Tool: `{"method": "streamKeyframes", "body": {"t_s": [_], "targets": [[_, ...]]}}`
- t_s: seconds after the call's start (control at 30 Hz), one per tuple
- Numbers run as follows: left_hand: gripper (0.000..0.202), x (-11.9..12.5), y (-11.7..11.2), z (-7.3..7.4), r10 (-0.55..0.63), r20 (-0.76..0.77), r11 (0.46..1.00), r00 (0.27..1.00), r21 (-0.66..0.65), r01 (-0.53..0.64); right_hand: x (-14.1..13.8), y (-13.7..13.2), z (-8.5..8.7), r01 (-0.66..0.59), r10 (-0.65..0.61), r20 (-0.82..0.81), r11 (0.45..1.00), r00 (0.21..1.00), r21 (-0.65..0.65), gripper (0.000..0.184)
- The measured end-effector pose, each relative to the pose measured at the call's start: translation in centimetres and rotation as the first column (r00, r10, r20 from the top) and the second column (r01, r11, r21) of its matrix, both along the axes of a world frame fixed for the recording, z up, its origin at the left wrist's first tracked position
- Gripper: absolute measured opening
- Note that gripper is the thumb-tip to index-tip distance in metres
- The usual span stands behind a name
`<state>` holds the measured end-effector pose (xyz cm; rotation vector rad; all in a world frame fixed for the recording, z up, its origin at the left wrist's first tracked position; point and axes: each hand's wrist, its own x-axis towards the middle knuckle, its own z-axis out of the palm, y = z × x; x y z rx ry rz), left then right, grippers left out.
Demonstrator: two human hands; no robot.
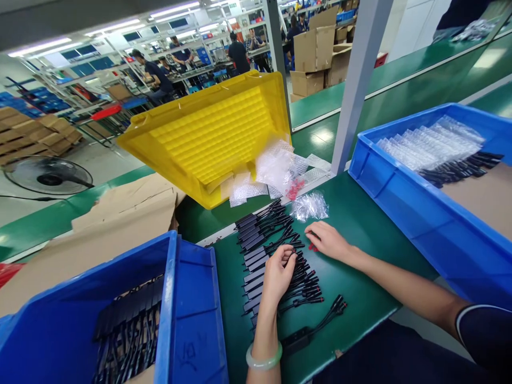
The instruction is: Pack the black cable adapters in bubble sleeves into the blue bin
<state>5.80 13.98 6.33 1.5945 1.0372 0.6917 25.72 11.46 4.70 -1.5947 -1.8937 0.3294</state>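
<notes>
My left hand (280, 269) is over the row of black cable units, its fingers curled and pinched at a dark cable end (294, 251). The flat black boxes (253, 284) lie side by side, with their cables fanning to the right; several cable ends carry red caps (321, 300). My right hand (328, 240) rests low over the green tabletop (360, 272), thumb and fingers closed together; whatever they hold is too small to make out. Small loose red caps (313, 247) lie just under it. Nearer me, one separate black unit (298, 339) lies with its cables pointing right.
A blue bin (196, 298) of black units stands left, another blue bin (394, 178) with bubble-wrapped units right. Behind are a tilted yellow tray (208, 138), bubble wrap bags (274, 165), a clear plastic bag (310, 207), and a grey post (358, 85). People work in the background.
</notes>
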Motion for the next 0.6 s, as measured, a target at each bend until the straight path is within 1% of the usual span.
{"method": "streamKeyframes", "body": {"t_s": [0.07, 0.13, 0.2, 0.27, 0.33, 0.4, 0.47, 0.53, 0.6], "targets": [[0.025, -0.3, 0.2, 0.3, 0.040, -0.030, 0.997, 0.999, 0.063, -0.039, 1.3, 0.4, 0.0, 0.000, 0.001, 0.028, 0.999, 1.000, -0.034, 0.012], [0.022, -0.9, 0.3, 0.9, 0.069, -0.089, 0.987, 0.994, 0.148, -0.055, 2.0, 0.6, 0.0, -0.015, 0.019, 0.062, 0.998, 0.998, -0.068, 0.011], [0.017, -1.6, 0.5, 1.5, 0.056, -0.151, 0.976, 0.987, 0.216, -0.022, 2.3, 0.6, -0.1, -0.031, 0.041, 0.096, 0.994, 0.995, -0.100, 0.007], [0.015, -2.1, 0.6, 2.0, 0.012, -0.204, 0.966, 0.979, 0.256, 0.041, 2.2, 0.5, -0.1, -0.037, 0.053, 0.123, 0.992, 0.991, -0.124, 0.004], [0.013, -2.5, 0.7, 2.3, -0.056, -0.255, 0.956, 0.965, 0.265, 0.126, 2.1, 0.4, -0.2, -0.035, 0.055, 0.143, 0.990, 0.988, -0.137, 0.006], [0.011, -2.5, 0.7, 2.3, -0.145, -0.309, 0.944, 0.940, 0.241, 0.225, 2.0, 0.5, -0.3, -0.034, 0.056, 0.156, 0.989, 0.986, -0.141, 0.011], [0.007, -2.3, 0.6, 2.1, -0.210, -0.354, 0.930, 0.911, 0.214, 0.297, 1.9, 0.6, -0.5, -0.029, 0.051, 0.162, 0.990, 0.985, -0.136, 0.014], [0.005, -1.9, 0.5, 1.8, -0.222, -0.394, 0.922, 0.892, 0.214, 0.324, 1.8, 0.8, -0.7, -0.014, 0.034, 0.161, 0.992, 0.986, -0.122, 0.017], [0.004, -1.6, 0.4, 1.6, -0.204, -0.427, 0.916, 0.881, 0.233, 0.325, 1.7, 0.8, -0.8, 0.004, 0.011, 0.148, 0.995, 0.989, -0.102, 0.019]]}}
